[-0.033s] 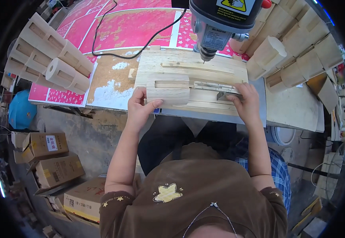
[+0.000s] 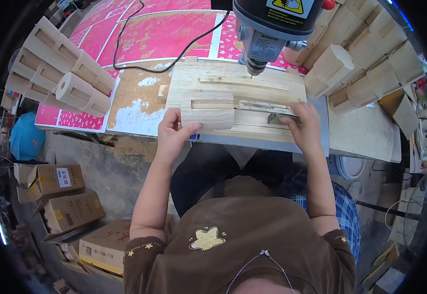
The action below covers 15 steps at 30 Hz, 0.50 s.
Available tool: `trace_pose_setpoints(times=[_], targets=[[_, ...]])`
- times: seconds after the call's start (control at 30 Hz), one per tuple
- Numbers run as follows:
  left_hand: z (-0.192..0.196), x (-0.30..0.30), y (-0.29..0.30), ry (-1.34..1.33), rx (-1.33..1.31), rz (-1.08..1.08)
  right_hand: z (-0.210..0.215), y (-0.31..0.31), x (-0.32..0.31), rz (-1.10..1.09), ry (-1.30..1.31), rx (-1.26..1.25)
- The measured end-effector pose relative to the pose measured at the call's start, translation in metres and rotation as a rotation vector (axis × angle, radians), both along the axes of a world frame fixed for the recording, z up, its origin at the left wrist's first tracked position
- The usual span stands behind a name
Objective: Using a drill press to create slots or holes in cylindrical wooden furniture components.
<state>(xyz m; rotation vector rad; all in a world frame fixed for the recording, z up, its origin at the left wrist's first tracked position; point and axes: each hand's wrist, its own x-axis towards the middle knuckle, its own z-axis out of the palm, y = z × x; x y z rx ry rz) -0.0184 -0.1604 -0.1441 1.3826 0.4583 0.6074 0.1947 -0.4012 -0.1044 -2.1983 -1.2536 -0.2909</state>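
A pale wooden cylinder [image 2: 208,117] with a long slot in its upper side lies on the wooden jig board [image 2: 186,78]. My left hand [image 2: 175,128] grips its left end, thumb on the near side. To its right is a narrow metal fixture [image 2: 265,107], set in line with the cylinder. My right hand [image 2: 303,125] is closed round the right end of this fixture, at a small dark metal block [image 2: 274,118]. Above and beyond the fixture hangs a bench drill [image 2: 272,34], its chuck and thin bit [image 2: 254,73] apart from the cylinder.
Slotted wooden cylinders [image 2: 83,93] stack up at the left, and more cylinders [image 2: 328,68] pile up at the right. A black cable [image 2: 171,66] crosses the pink-covered table [image 2: 164,36]. Wooden strips [image 2: 243,82] run along the jig board. Cardboard boxes [image 2: 71,210] stand on the floor at left.
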Motion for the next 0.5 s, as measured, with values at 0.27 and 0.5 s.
trace_pose_setpoints(times=[0.27, 0.5], targets=[[0.008, 0.001, -0.006, 0.024, -0.061, 0.013, -0.001, -0.001, 0.002, 0.012, 0.016, 0.010], [0.005, 0.002, 0.004, 0.074, 0.065, -0.075, -0.002, -0.003, 0.007, 0.034, 0.016, -0.009]])
